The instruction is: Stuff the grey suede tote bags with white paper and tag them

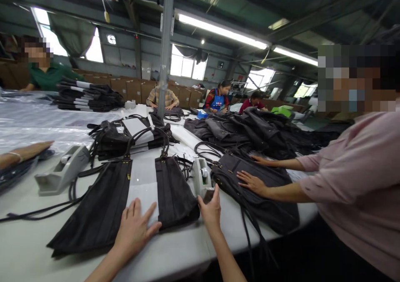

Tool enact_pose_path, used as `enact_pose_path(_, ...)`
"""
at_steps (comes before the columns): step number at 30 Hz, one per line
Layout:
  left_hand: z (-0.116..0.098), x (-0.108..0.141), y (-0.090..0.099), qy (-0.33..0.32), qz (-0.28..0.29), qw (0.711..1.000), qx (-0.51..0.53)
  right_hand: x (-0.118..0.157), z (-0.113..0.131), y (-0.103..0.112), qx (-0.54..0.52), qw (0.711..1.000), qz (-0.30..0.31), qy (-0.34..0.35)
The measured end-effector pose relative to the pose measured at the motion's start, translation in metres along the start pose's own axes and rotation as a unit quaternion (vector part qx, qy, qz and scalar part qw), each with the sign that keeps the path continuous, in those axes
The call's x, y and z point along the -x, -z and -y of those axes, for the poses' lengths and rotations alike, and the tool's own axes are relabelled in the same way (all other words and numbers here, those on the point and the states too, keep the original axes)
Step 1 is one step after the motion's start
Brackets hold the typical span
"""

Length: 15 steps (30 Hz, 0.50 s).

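Note:
A black handbag lies on the table before me, a white paper band running up its middle and its handles stretched away from me. My left hand rests on the lower end of the band, fingers spread. Right of the bag stands a grey tape dispenser. My right hand is at its near end, thumb and forefinger on either side of it. Whether tape lies between those fingers is too small to see.
A co-worker's hands press on another black bag close by at right. Banded bags are piled behind mine. A second tape dispenser stands left, near another person's hand. A metal post rises beyond.

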<state>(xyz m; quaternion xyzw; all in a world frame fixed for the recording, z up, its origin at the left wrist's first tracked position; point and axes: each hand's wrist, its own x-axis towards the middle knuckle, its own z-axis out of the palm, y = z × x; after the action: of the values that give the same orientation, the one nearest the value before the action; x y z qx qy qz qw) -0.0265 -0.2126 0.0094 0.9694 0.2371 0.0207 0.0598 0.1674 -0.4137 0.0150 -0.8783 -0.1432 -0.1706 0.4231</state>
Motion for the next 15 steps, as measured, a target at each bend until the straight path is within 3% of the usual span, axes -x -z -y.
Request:
enact_pose_path(4,-0.001,-0.001,-0.001,0.003,0.011,1.000,-0.013,-0.008,-0.001,-0.021,-0.033,0.997,-0.045,-0.049)
enact_pose_path(7,-0.001,-0.002,-0.004,0.005,0.019,1.000,-0.024,-0.014,-0.007,-0.023,-0.039,0.997,-0.029,-0.053)
enact_pose_path(11,-0.001,-0.002,-0.007,0.004,0.026,0.999,-0.041,-0.032,-0.024,-0.008,-0.025,0.997,0.009,-0.074)
enact_pose_path(15,-0.001,-0.001,-0.007,0.002,0.024,0.998,-0.063,-0.052,-0.037,0.022,0.012,0.997,0.055,-0.061)
